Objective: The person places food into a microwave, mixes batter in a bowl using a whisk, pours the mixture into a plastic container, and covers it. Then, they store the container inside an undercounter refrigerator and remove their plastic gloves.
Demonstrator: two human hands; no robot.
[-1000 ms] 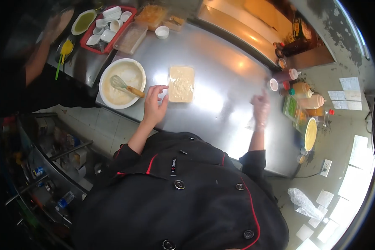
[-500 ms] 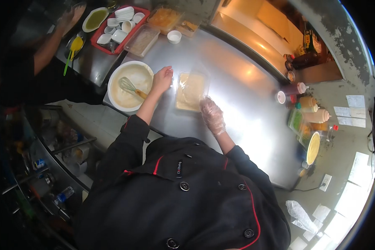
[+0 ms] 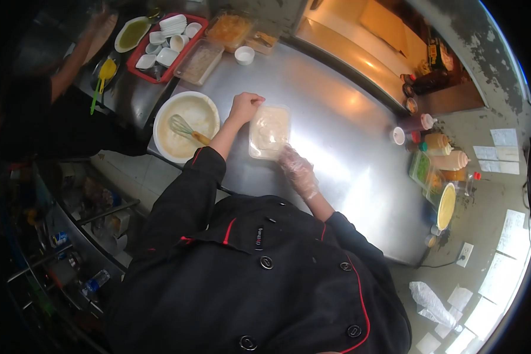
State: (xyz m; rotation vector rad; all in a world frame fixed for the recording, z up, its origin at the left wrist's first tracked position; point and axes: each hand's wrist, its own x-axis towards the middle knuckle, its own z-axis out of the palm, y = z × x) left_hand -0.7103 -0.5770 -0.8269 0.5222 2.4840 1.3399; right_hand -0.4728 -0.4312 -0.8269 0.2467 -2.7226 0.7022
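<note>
A rectangular clear plastic container (image 3: 259,147) of pale, creamy batter stands on the steel table in front of me. A see-through lid (image 3: 272,121) lies over its top; whether its edges are snapped down I cannot tell. My bare left hand (image 3: 246,108) is closed at the far left corner, fingertips on the lid's edge. At the near right corner, my right hand (image 3: 298,170), in a clear plastic glove, pinches the lid's edge. Left of the container is a white bowl (image 3: 165,106) coated with the same batter, a whisk (image 3: 187,130) resting inside.
A small white cup (image 3: 244,55) and food containers (image 3: 199,62) stand at the back, beside a red tray (image 3: 174,69) of white dishes. Sauce bottles (image 3: 436,146) line the right edge. Another person's arm (image 3: 76,65) is at the far left.
The lid has shifted left and now covers the container. My left hand has moved right, from beside the bowl to the container's corner. My right hand has come slightly nearer to me.
</note>
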